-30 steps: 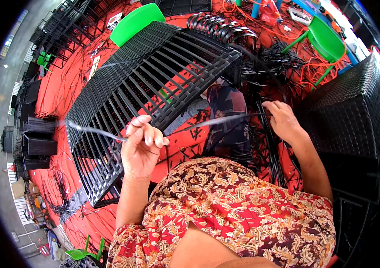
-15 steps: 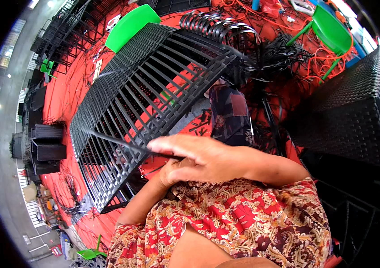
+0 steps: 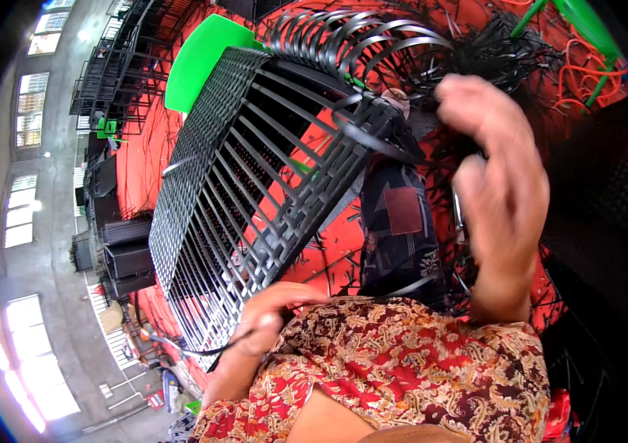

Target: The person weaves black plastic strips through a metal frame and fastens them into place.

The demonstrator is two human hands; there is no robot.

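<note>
A partly woven black wicker panel [image 3: 214,140] stands tilted in front of me, its far side densely woven and its near side open slats. At its lower near edge my left hand [image 3: 266,317] is closed, with a thin black plastic strip [image 3: 218,349] pinched between thumb and fingers. My right hand [image 3: 502,170] is raised to the right of the panel, blurred by motion. Its fingers are curved and stand apart from the thumb, with nothing visible between them. Close to it, a loose strip [image 3: 377,142] loops out of the panel's upper right edge.
A coil of flat black strips [image 3: 358,37] lies behind the panel. One green chair [image 3: 207,59] stands at the far left, another [image 3: 591,29] at the far right. Dark wicker furniture [image 3: 617,192] is close on my right. Strip scraps litter the red floor [image 3: 137,170].
My hands, together before, are now apart. The right has risen up and to the right; the left has moved slightly down and left. The view has shifted, showing more of the left wall.
</note>
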